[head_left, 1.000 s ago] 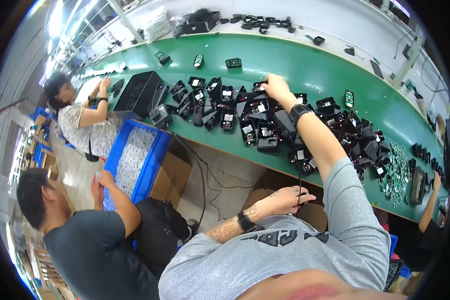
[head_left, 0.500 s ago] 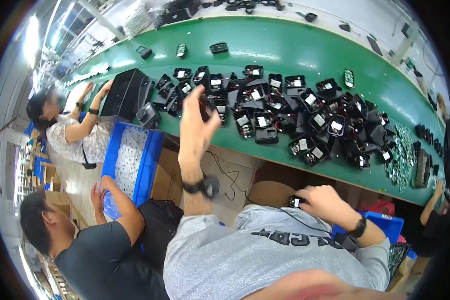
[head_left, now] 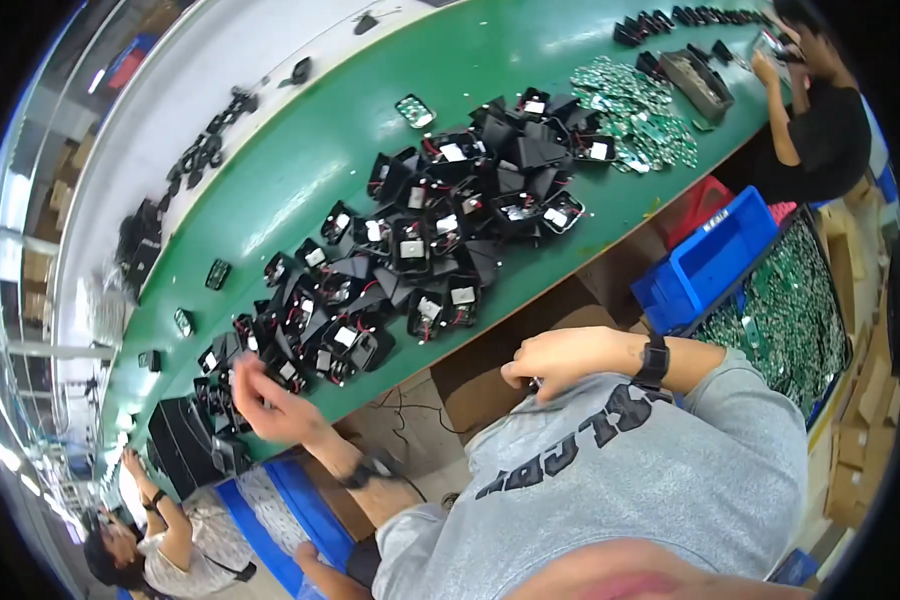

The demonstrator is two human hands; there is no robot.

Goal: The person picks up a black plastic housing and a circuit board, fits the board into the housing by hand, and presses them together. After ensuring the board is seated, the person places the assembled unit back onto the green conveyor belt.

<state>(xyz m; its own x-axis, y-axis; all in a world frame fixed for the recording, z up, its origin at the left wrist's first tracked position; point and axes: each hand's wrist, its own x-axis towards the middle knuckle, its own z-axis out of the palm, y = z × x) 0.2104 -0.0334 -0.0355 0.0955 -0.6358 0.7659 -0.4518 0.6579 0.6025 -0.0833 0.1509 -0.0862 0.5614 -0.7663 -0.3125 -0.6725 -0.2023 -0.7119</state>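
Note:
My left hand (head_left: 275,405) is raised at the left end of a pile of open black plastic cases (head_left: 410,245), its fingers stretched and slightly blurred, with nothing visible in them. Wires, many of them red, and white blocks show inside many of the cases. Close to my grey shirt, my right hand (head_left: 567,358) is closed with its fingers curled down. A sliver of a small black part (head_left: 536,384) shows under its fingertips; the rest is hidden by the hand.
Green circuit boards (head_left: 638,115) lie heaped beyond the pile on the green table (head_left: 315,185). To my right are a blue bin (head_left: 715,262) and a container of boards (head_left: 780,315). A large black box (head_left: 178,445) stands at the left. Co-workers sit at both ends.
The view has swung to the right, bringing the boards and blue bin further in. My left hand has lowered toward the cases. The right hand stays by my shirt, now covering more of the black part.

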